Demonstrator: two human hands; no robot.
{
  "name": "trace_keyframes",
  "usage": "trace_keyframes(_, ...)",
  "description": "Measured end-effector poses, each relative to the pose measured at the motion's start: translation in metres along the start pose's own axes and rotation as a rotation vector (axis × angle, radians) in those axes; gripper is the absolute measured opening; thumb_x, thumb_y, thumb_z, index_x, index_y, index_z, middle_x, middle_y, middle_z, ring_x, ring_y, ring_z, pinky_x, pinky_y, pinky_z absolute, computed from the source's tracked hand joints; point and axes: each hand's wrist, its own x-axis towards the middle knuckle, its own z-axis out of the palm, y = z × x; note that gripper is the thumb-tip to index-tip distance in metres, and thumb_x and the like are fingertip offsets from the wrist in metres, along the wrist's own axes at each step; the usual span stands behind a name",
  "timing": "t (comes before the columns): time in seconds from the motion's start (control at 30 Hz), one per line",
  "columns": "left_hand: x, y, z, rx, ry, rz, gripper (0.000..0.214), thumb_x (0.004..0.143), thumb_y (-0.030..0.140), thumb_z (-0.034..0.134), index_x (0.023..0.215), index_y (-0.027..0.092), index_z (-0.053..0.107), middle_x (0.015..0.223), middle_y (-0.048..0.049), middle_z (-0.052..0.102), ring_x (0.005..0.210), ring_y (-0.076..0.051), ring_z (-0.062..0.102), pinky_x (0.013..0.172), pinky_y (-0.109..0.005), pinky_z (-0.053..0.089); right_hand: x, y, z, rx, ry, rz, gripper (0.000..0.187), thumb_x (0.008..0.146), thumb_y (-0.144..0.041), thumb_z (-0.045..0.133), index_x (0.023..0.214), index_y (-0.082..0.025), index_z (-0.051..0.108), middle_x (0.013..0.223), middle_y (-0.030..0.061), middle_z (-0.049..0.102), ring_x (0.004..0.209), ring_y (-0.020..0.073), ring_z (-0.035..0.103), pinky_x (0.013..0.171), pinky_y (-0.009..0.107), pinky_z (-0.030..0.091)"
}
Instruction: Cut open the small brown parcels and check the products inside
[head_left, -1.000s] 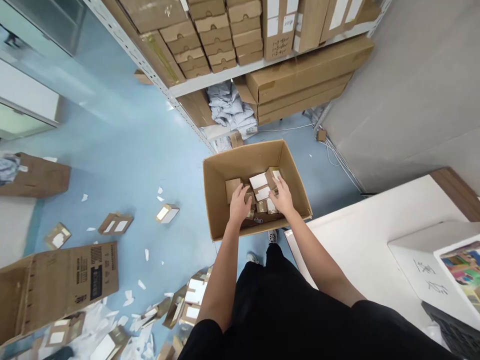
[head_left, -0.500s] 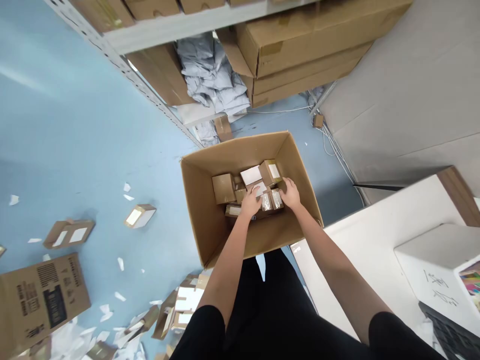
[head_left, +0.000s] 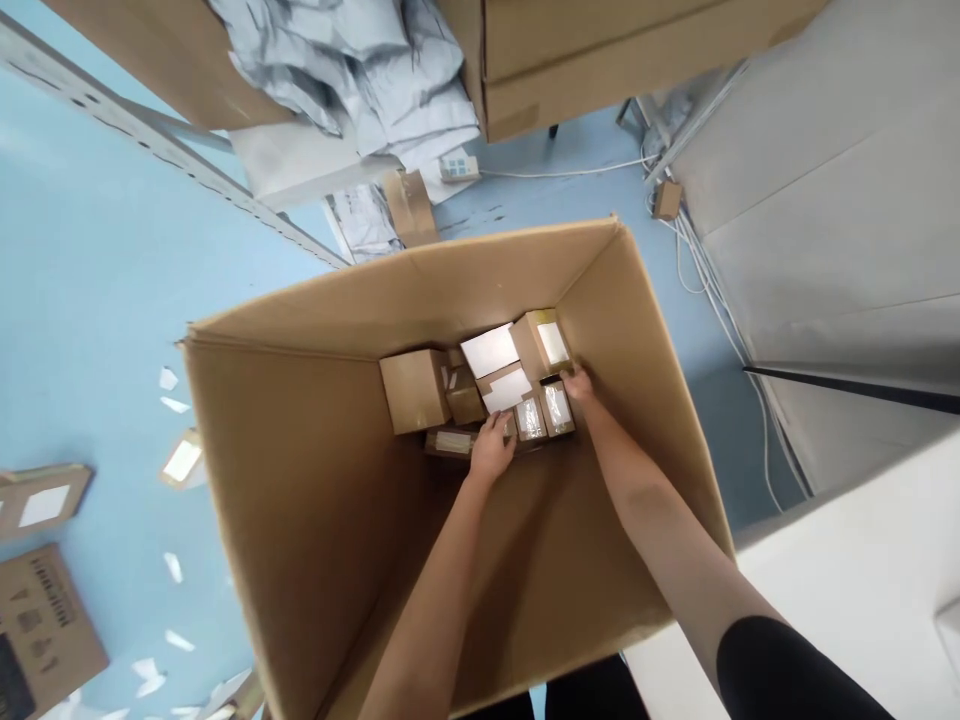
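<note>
Both my hands reach down into a large open cardboard carton (head_left: 289, 500) with several small boxes at its bottom. My left hand (head_left: 493, 450) has its fingers curled over a small cardboard box at the left end of a short row. Two tape-covered boxes, a left one (head_left: 530, 419) and a right one (head_left: 557, 408), stand beside it. My right hand (head_left: 577, 386) grips the right taped box at its far right corner; its fingertips are partly hidden. Behind the row lie a white-topped box (head_left: 490, 350) and a brown box with a white label (head_left: 553, 343). A plain brown box (head_left: 414, 392) sits at the left.
A metal shelf (head_left: 172, 150) with grey mailing bags (head_left: 375, 75) and long cardboard boxes (head_left: 645, 60) stands beyond the carton. Cables (head_left: 701, 260) run along the wall at right. A white table (head_left: 840, 570) is at lower right. Paper scraps and boxes (head_left: 49, 500) lie on the floor at left.
My view has come closer to the carton, which now fills more of the picture. My right hand has moved in behind the taped boxes' right end; my left hand has drawn back off the white-topped boxes.
</note>
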Motion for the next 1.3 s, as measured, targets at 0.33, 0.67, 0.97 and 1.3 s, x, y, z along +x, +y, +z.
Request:
trace_keyframes(0.33,0.089,-0.028,0.059,-0.061,0.009,-0.027,0.056,0.089,0.018,0.068,0.144,0.024,0.060,0.156,-0.0130,0.053,0.144,-0.032,0.051,0.121,-0.049,0.044,0.001,0.017,0.076,-0.086,0.026,-0.154,0.053,0.093,-0.043,0.063,0.143,-0.026,0.065,0.174,0.0111,0.021,0.159,0.0408,0.020,0.122,0.072,0.022)
trace_keyframes(0.67,0.163,-0.040,0.087,-0.500,0.035,-0.205,0.104,0.076,0.006,0.067,0.168,0.020,0.019,0.156,-0.0114,0.056,0.131,-0.024,0.063,0.114,-0.039,0.050,-0.002,0.002,0.079,0.004,-0.094,-0.316,0.064,0.082,-0.016,0.060,0.145,-0.021,0.065,0.146,0.0101,0.057,0.134,0.0251,0.056,0.121,0.039,0.041)
trace_keyframes(0.97,0.109,-0.008,0.011,-0.342,0.230,-0.156,0.075,0.083,0.013,0.065,0.155,0.022,0.049,0.134,-0.0102,0.069,0.120,-0.024,0.067,0.111,-0.040,0.051,-0.055,-0.084,0.039,0.029,0.003,-0.432,0.058,0.081,-0.015,0.056,0.137,-0.022,0.070,0.124,0.0102,0.063,0.112,0.0246,0.065,0.109,0.040,0.052)
trace_keyframes(1.3,-0.001,0.133,-0.140,-0.343,0.310,0.109,0.058,0.083,0.007,0.061,0.138,0.026,0.066,0.119,-0.0076,0.069,0.106,-0.021,0.069,0.105,-0.039,0.055,-0.208,-0.223,-0.089,-0.050,0.191,-0.589,0.052,0.077,-0.012,0.062,0.126,-0.022,0.073,0.151,0.0139,0.049,0.134,0.0315,0.060,0.112,0.047,0.053)
